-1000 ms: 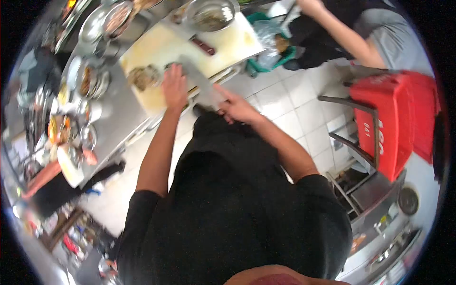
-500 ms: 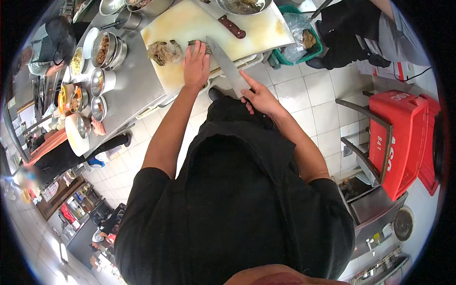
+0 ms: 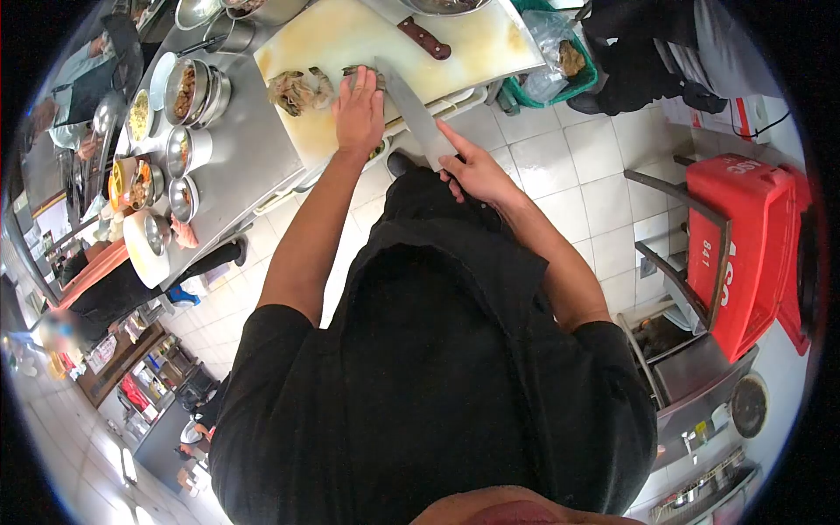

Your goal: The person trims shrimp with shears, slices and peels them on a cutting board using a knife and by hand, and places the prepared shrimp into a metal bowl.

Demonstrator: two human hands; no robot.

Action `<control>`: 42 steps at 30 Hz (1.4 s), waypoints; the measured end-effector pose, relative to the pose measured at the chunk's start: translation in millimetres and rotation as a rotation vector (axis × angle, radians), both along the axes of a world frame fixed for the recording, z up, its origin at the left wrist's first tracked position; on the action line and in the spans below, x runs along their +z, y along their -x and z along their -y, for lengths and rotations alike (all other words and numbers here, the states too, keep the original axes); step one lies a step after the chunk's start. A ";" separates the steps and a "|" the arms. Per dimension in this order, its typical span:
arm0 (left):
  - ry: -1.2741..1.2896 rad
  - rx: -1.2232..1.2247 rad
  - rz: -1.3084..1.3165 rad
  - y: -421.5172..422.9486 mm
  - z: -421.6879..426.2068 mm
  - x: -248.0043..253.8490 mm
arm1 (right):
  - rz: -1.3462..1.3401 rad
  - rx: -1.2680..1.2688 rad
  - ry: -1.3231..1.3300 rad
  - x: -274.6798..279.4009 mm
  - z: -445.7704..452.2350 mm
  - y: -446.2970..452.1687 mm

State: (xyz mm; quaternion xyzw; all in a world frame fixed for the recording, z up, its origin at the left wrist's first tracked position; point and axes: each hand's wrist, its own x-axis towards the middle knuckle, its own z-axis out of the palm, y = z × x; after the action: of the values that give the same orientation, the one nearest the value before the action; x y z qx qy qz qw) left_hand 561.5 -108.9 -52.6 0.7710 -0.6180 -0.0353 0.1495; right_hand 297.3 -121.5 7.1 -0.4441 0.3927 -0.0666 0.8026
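My left hand (image 3: 357, 109) lies on the white cutting board (image 3: 494, 70), its fingers stretched over a shrimp (image 3: 351, 70) and pressing it down. Only an edge of that shrimp shows past the fingertips. In my right hand (image 3: 477, 173) is a large kitchen knife (image 3: 413, 112), gripped with the index finger out along the blade. Its tip reaches the board just right of the left fingers. Left of that hand, a small pile of shrimp (image 3: 299, 91) sits on the board. A second knife with a brown riveted handle (image 3: 424, 38) rests farther back.
A metal bowl (image 3: 444, 6) stands at the board's far edge. Several bowls of cut food, one a steel bowl (image 3: 185, 92), line the steel table (image 3: 249, 144). Right of the board is a green bin (image 3: 584, 77); another person's dark trousers (image 3: 646, 52) are beside it.
The whole view has shifted slightly. My left hand stays on the shrimp, and the knife keeps nearly the same place beside it.
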 end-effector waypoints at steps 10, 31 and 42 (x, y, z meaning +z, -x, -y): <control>-0.043 0.021 0.030 -0.2 2.2 4.2 | -0.007 0.023 0.076 0.6 -2.4 -12.9; -0.042 -0.003 0.081 -2.5 1.8 1.3 | 0.033 0.100 0.087 -2.2 14.1 -16.6; -0.082 -0.021 0.031 -1.4 -2.6 5.1 | -0.175 0.364 0.178 54.8 45.4 39.7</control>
State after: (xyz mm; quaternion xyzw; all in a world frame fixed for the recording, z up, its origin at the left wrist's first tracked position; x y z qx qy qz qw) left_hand 562.9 -106.2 -47.6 0.7705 -0.6262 -0.0502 0.1080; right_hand 257.6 -166.9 61.9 -0.5810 0.3668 0.0836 0.7218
